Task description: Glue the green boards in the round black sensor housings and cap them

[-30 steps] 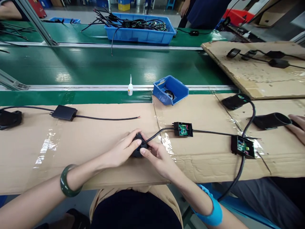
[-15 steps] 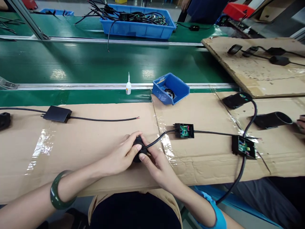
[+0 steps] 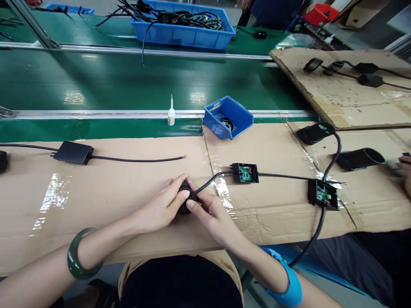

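Both hands grip a round black housing [image 3: 184, 208] near the front edge of the cardboard. My left hand [image 3: 165, 201] presses it from the left, thumb on its near face. From the right, my right hand [image 3: 213, 216] pinches the same housing, its thumb close to the other one. A black cable [image 3: 212, 179] runs from the housing to an open black box with a green circuit board [image 3: 245, 173]. The fingers partly cover the housing, so its underside is hidden. To the left lies a closed black box [image 3: 73, 152] with a cable ending in bare wires.
A small white dropper bottle [image 3: 171, 116] and a blue bin [image 3: 228, 122] stand beyond the cardboard [image 3: 128, 184]. At right lie a second open box [image 3: 323, 194], a black tube [image 3: 359, 159] and a co-worker's hand [image 3: 405, 171]. A blue crate [image 3: 183, 37] of cables stands farther back.
The view has shifted slightly, so the things on the bench appear a little further left. Both hands keep their hold on the housing. The co-worker's hand at right shows more.
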A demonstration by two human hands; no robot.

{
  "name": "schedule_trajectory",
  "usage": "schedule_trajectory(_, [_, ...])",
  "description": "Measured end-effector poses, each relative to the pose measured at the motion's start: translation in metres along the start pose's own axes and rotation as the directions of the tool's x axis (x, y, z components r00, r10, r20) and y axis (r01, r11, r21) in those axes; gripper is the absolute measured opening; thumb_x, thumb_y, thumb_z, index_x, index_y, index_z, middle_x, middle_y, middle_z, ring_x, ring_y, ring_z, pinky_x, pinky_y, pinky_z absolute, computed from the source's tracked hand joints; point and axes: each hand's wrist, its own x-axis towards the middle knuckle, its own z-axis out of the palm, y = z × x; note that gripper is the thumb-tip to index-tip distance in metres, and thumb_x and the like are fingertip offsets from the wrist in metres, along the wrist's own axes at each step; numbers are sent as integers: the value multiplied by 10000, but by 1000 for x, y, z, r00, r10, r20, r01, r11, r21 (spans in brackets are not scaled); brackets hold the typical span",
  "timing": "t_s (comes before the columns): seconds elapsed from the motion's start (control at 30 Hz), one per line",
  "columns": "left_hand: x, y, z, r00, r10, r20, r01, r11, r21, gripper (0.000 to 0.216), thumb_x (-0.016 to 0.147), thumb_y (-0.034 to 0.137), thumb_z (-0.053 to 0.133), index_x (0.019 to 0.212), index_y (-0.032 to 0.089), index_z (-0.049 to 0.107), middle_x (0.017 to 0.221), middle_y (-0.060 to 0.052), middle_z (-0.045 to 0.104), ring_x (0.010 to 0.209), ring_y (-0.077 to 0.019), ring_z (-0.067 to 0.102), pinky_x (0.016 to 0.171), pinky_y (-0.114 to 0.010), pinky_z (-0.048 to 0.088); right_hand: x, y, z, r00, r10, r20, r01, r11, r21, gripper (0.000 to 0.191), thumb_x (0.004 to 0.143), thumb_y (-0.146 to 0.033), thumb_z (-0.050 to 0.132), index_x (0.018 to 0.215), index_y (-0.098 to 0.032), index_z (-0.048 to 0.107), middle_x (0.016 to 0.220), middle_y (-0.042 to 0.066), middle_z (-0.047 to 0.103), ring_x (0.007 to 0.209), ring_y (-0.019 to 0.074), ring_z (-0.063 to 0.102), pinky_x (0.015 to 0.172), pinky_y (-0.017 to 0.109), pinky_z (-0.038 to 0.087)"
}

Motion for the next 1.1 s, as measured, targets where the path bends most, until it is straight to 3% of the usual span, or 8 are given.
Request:
schedule_trajectory(0.13, [3,-7,-8,993,-60,105,74,987,-145,705,960,503,387,1545,134,256,1625,-88,193,1514,-249,128,1253,-453,63,4,0,-3,1000,-15,25,13,997,82,705,857,-593,618,1423,-184,519,1494,104,456,1412,268,403,1208,467,277])
schedule_trajectory(0.37, [10,-11,-12,997,21,69,2,951,-309,687,800,458,630,1399,158,474,1469,-103,479,1400,-310,381,1210,-459,236,11,-2,-5,992,-32,120,8,982,189,710,761,-573,724,1313,-145,599,1284,125,623,1214,295,582,1059,460,471])
schedule_trajectory(0.53, [11,-8,-8,997,-69,-28,60,967,-247,764,752,533,629,1397,157,466,1508,-105,439,1428,-307,344,1223,-433,206,15,8,-1,993,-78,87,68,991,114,669,789,-547,678,1296,-122,577,1199,114,642,1101,266,616,966,404,513])
schedule_trajectory(0.7, [15,-4,-8,994,-101,-33,88,959,-269,871,665,618,659,1363,127,488,1484,-129,468,1421,-327,358,1203,-401,266,14,1,-6,982,-148,117,152,988,-29,529,868,-523,590,1234,-143,616,1039,68,679,916,196,638,799,294,530])
schedule_trajectory(0.8, [16,-3,-6,993,-117,-25,108,965,-239,896,637,624,669,1366,132,497,1474,-126,481,1416,-332,366,1204,-407,257,2,-19,-36,984,-130,119,162,934,-318,363,866,-466,641,1049,-157,699,793,20,675,707,148,609,682,240,494])
schedule_trajectory(0.9, [17,-4,-3,990,-131,-43,123,981,-151,899,647,640,638,1379,135,508,1486,-120,466,1408,-338,371,1211,-430,228,-15,-34,-95,991,-112,-78,30,734,-679,257,947,-357,542,1009,-164,699,826,41,689,723,150,627,708,248,491])
schedule_trajectory(1.0, [19,-9,-1,990,-135,-35,129,984,-122,911,644,665,624,1381,140,522,1492,-118,459,1408,-342,367,1210,-436,223,-25,-27,-165,934,-168,-315,-157,599,-785,244,933,-165,474,1105,-122,641,1041,140,659,867,201,628,848,349,483])
schedule_trajectory(1.1, [21,-19,-3,991,-132,-30,125,977,-174,906,642,690,641,1373,163,539,1496,-99,458,1424,-335,345,1211,-425,229,-22,-5,-215,902,-208,-378,-235,498,-835,183,870,-79,531,1032,-82,617,1054,145,619,927,202,606,904,382,474])
